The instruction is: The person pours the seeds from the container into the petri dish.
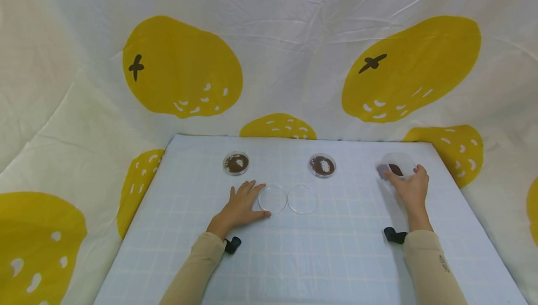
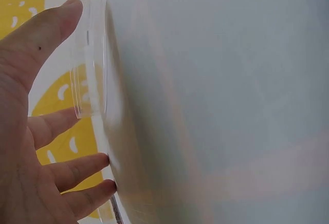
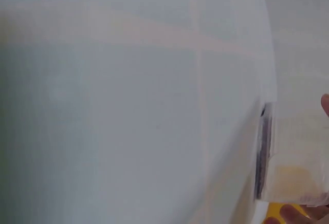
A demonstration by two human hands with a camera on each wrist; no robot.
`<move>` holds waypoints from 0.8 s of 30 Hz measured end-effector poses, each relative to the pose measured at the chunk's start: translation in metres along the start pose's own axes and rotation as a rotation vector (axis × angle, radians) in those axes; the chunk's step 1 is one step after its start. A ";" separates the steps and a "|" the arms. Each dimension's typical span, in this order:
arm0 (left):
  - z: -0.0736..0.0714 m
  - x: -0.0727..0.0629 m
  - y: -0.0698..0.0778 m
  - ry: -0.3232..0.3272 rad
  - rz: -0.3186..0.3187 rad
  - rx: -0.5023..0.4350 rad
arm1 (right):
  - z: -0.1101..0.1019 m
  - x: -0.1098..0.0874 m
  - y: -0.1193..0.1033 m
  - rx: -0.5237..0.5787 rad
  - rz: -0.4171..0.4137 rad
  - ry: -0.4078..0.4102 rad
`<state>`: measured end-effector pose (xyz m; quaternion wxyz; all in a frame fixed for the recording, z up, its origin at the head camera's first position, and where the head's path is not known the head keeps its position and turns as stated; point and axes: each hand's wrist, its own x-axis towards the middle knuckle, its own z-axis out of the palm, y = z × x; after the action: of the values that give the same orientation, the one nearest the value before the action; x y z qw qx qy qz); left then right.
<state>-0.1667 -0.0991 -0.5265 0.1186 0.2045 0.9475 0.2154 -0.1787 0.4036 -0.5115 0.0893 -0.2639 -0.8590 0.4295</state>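
Observation:
My left hand (image 1: 240, 205) spans the left side of a clear petri dish (image 1: 272, 199) on the table. Its thumb and index finger meet opposite sides of the rim, while the other fingers spread out, as the left wrist view shows. A second clear round dish or lid (image 1: 302, 199) lies right beside that one. At the far right my right hand (image 1: 413, 192) grips a clear plastic container (image 1: 402, 161) between thumb and fingers. Dark brown material (image 1: 395, 170) shows inside it. In the right wrist view the container (image 3: 293, 152) appears at the edge, with only fingertips visible.
Toward the back stand two petri dishes, one at left (image 1: 236, 163) and one at right (image 1: 322, 165), each with dark brown grainy contents and a whitish patch. A pale checked cloth (image 1: 294, 263) covers the table. Behind it hangs a fruit-print curtain (image 1: 290, 71).

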 end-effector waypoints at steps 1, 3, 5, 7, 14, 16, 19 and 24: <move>0.000 0.000 0.000 0.002 -0.002 0.001 | 0.000 0.000 0.001 0.004 0.002 -0.001; -0.001 0.000 0.001 0.001 -0.011 0.001 | 0.000 0.000 0.001 0.014 0.003 -0.001; 0.000 0.000 0.001 0.003 -0.014 -0.003 | 0.000 -0.001 0.000 0.022 0.004 -0.004; 0.000 0.000 0.002 0.003 -0.019 -0.004 | 0.000 -0.002 -0.001 0.031 0.002 -0.008; 0.002 0.002 0.001 -0.001 -0.026 0.013 | 0.002 -0.012 -0.008 0.005 -0.086 0.011; 0.002 0.002 0.000 -0.004 -0.029 0.015 | 0.003 -0.016 -0.011 -0.010 -0.118 0.013; 0.002 0.002 0.001 -0.007 -0.030 0.012 | 0.005 -0.023 -0.017 -0.023 -0.172 0.016; 0.003 0.002 0.001 -0.007 -0.030 0.011 | 0.008 -0.035 -0.028 -0.022 -0.248 -0.011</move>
<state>-0.1672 -0.0970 -0.5289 0.1241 0.1915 0.9512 0.2079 -0.1627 0.3656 -0.4920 0.1342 -0.1541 -0.8902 0.4071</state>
